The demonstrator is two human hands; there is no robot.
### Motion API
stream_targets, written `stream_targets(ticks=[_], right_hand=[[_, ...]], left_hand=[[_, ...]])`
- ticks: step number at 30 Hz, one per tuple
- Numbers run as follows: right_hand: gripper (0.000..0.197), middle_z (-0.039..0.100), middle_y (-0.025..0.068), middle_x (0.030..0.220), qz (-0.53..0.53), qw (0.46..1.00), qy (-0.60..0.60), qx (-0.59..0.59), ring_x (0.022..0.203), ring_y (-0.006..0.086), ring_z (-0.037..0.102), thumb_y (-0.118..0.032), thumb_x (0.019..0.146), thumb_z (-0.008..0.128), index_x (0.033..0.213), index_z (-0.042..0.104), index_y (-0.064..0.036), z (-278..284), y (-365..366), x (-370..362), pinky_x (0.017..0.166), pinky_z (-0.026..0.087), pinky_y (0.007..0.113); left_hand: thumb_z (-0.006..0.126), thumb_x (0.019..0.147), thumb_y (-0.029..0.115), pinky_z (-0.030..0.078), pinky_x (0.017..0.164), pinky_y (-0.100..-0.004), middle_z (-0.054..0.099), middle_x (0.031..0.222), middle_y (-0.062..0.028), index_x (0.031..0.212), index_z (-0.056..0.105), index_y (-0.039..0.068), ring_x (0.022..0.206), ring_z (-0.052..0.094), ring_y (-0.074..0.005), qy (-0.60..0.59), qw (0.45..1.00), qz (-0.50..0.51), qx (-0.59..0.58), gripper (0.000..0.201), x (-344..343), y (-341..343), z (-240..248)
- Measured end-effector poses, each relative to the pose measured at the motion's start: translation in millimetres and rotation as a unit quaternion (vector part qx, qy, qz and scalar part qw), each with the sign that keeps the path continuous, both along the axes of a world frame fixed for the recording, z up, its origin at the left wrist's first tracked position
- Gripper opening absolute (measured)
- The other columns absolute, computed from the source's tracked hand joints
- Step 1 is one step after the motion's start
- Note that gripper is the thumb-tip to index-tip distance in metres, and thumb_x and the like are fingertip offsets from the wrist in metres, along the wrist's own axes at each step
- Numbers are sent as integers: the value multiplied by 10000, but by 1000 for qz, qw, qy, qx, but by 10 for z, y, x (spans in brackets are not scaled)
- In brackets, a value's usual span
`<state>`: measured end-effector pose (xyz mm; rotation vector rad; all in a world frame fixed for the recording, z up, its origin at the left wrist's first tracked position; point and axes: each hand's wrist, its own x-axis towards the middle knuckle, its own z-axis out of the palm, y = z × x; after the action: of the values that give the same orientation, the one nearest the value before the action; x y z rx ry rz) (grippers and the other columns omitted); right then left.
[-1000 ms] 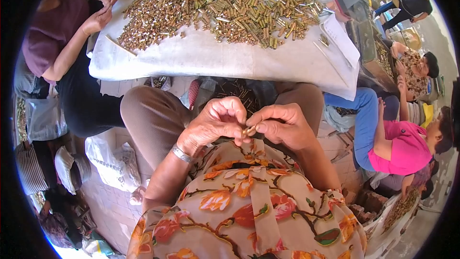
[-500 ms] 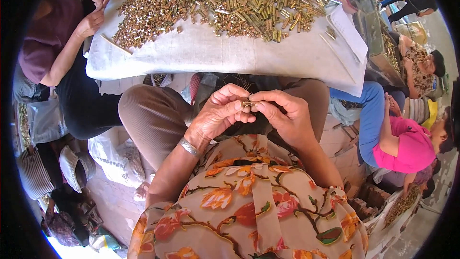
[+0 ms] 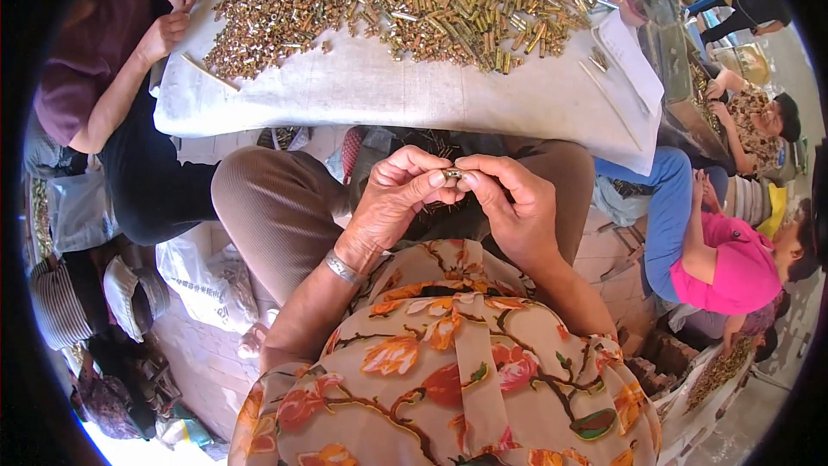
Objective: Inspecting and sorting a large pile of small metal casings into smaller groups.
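Note:
Over my lap, my left hand point(image 3: 398, 192) and my right hand point(image 3: 511, 207) meet fingertip to fingertip. Between them they pinch a small brass-coloured metal sleeve point(image 3: 453, 173), closed on it from both ends. Thumbs and forefingers cover much of the piece, so its full shape is hidden. Beyond my hands, a pile of long brass-coloured tubes point(image 3: 466, 13) spreads over the white-covered table point(image 3: 414, 99). Shorter nut-like metal pieces point(image 3: 259, 30) are heaped at the left side of that pile.
A thin stick point(image 3: 210, 73) lies at the table's left edge; white paper point(image 3: 625, 60) rests at the right. A co-worker in purple point(image 3: 95, 78) sits left, one in pink point(image 3: 729, 263) right. A white plastic bag point(image 3: 203, 285) stands on the floor left of my knee.
Both hands have risen slightly, and the metal sleeve has turned a little between the fingertips. Far right, a person in a patterned top has reached their hands to the box of metal pieces.

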<state>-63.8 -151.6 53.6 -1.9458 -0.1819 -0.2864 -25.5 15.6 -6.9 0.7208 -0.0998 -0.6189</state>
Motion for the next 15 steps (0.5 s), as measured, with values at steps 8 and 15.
stream_targets(ticks=[8, 15], right_hand=[[177, 539, 4, 745, 0, 756, 345, 557, 510, 56, 427, -167, 950, 508, 1050, 570, -35, -77, -316, 168, 402, 309, 189], [228, 615, 74, 791, -136, 976, 163, 46, 639, 171, 578, -181, 864, 650, 988, 611, 7, -524, -815, 932, 527, 441, 290]], left_hand=[[644, 883, 114, 520, 625, -228, 666, 858, -47, 997, 631, 20, 694, 626, -106, -46, 983, -14, 178, 148, 366, 98, 200], [646, 846, 76, 499, 582, -255, 666, 840, -62, 994, 632, 32, 660, 621, -117, -289, 784, 176, 520, 155, 1084, 135, -18]])
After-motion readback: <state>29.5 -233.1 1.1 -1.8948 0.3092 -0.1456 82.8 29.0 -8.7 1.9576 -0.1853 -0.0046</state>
